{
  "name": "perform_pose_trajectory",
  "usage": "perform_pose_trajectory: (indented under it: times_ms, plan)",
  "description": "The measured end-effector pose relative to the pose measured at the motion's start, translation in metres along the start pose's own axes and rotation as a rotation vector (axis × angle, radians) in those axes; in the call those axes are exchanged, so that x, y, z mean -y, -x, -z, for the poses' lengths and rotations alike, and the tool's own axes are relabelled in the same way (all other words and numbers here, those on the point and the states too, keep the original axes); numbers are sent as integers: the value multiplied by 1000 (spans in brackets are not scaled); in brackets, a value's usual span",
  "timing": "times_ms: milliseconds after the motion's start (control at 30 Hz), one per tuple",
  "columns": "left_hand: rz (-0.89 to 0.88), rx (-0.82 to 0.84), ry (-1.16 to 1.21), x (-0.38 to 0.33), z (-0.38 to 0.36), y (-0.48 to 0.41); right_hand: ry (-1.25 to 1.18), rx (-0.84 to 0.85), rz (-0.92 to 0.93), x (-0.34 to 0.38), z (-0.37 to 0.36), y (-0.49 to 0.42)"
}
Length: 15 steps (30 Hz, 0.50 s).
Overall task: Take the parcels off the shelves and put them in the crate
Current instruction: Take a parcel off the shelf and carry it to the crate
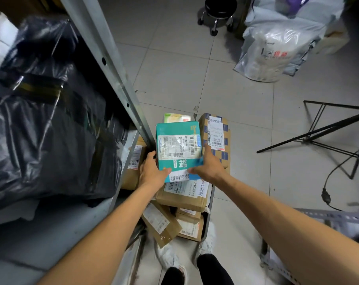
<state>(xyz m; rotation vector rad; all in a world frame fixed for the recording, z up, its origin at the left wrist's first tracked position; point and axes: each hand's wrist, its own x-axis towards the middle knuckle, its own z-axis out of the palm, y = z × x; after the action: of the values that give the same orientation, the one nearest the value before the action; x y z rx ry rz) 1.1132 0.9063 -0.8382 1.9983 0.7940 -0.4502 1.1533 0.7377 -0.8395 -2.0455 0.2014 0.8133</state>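
Note:
A teal parcel (178,145) with a white shipping label is held over the crate (207,223) on the floor. My left hand (150,171) grips its left near corner and my right hand (209,165) grips its right edge. Below it the crate is piled with several brown cardboard parcels (182,197); a blue-and-brown checked box (216,136) stands at the far side. Most of the crate is hidden by the parcels. On the shelf (51,229) to the left lies a big black plastic-wrapped parcel (47,124).
A grey metal shelf upright (110,68) slants beside the crate. A brown box (133,165) sits on the lower shelf. White bags (277,46) and a black rolling stool (219,11) stand at the back; a black tripod (328,136) and cable are at right.

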Motion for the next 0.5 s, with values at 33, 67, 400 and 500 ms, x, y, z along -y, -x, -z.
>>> perform_pose_trajectory:
  times_ms: [33,67,400,500]
  plan:
    - [-8,-2,-26,-3,0,2,8,-8,-4,1,1,1]
    - [-23,-4,-48,-7,1,4,26,-15,-3,2,3,3]
    - [-522,3,-626,-96,58,64,645,34,285,74,56,70]
    - [-641,-4,-876,-146,89,88,823,26,339,119,80,101]
